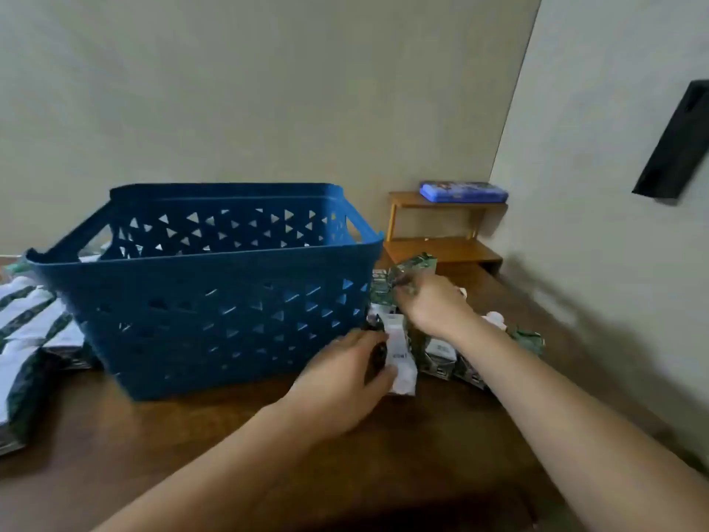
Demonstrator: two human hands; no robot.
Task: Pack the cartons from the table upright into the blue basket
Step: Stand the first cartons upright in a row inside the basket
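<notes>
A blue basket (215, 301) with triangle cut-outs stands on the brown table (192, 435); its inside is mostly hidden by the near wall. Several green-and-white cartons (441, 355) lie and stand in a cluster to its right. My left hand (341, 382) grips a white-sided carton (401, 355) at the basket's front right corner. Further back, my right hand (429, 305) closes on a green patterned carton (416, 264), which is raised and tilted above the cluster.
More green-and-white packs (27, 339) lie flat left of the basket. A small wooden shelf (441, 228) with a blue box (464, 192) on top stands at the back right by the wall corner. A dark object (675, 144) hangs on the right wall.
</notes>
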